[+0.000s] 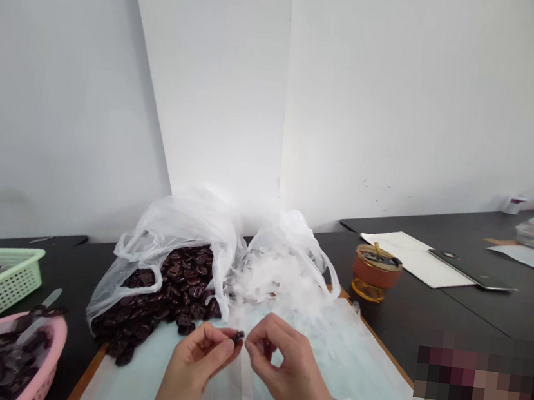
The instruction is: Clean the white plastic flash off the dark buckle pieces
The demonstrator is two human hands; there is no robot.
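Note:
Low in the middle, my left hand (201, 362) pinches a small dark piece (238, 337) between thumb and index finger. Just right of it, my right hand (283, 361) has its thumb and fingertips pressed together beside the piece; what they hold, if anything, is too small to name. Both hands are above a pale sheet (142, 382). Behind my left hand, dark brown glossy pieces (189, 281) spill from a white plastic bag (187, 219). A second bag (295, 229) beyond my hands holds whitish translucent bits (272, 275).
At left are a green basket (18, 283) and a pink basket (56, 356), both with dark and clear pieces. A glass cup (369, 280), white paper (408, 256) and a phone (470, 271) lie right on the dark table (408, 315). The lower right corner is pixelated.

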